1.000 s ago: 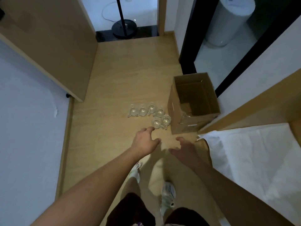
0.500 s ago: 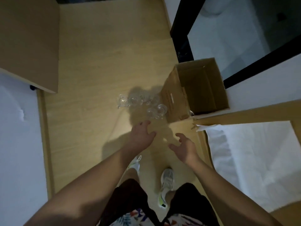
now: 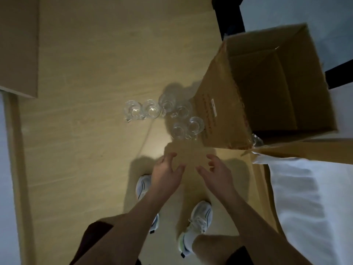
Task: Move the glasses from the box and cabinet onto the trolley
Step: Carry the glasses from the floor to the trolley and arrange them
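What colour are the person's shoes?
White shoes with dark and greenish accents, seen in the head view.

Six glasses [image 3: 164, 115] stand clustered on the floor [image 3: 86, 131], just left of the open box [image 3: 219, 119]; both hands hover nearer the person, apart from them.

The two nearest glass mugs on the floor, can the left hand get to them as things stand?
Probably yes. The left hand is open and holds nothing, and only bare floor lies between it and the two nearest glass mugs beside the cardboard box.
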A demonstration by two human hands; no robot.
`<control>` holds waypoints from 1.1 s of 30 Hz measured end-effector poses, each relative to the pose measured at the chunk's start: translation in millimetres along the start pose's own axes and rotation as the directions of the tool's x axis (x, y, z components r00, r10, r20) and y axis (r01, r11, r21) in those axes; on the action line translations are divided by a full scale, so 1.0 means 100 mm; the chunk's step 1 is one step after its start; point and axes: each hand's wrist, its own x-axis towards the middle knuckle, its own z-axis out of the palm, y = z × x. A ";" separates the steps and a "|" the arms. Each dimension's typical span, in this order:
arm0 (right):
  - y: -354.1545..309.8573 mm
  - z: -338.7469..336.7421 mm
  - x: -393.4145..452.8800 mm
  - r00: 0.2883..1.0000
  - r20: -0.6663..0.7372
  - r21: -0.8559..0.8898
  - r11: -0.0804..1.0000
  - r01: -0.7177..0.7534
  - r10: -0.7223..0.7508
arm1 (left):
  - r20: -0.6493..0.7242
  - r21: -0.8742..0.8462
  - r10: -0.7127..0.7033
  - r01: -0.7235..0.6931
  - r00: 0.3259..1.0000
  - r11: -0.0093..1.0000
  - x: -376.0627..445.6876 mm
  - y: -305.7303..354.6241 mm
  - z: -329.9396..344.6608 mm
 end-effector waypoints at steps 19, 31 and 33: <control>0.91 1.26 2.66 0.977 -0.067 0.383 0.910 -0.160 0.201 | 0.124 -0.387 -0.227 0.258 0.966 0.885 2.16 -0.72 1.72; 0.96 1.39 3.00 0.963 0.187 0.645 0.716 -0.268 0.192 | 0.505 -0.757 -0.323 0.590 0.801 0.279 2.39 -0.55 1.93; 0.96 1.38 3.02 0.957 0.211 0.658 0.694 -0.290 0.200 | 0.540 -0.766 -0.298 0.607 0.787 0.212 2.45 -0.53 1.94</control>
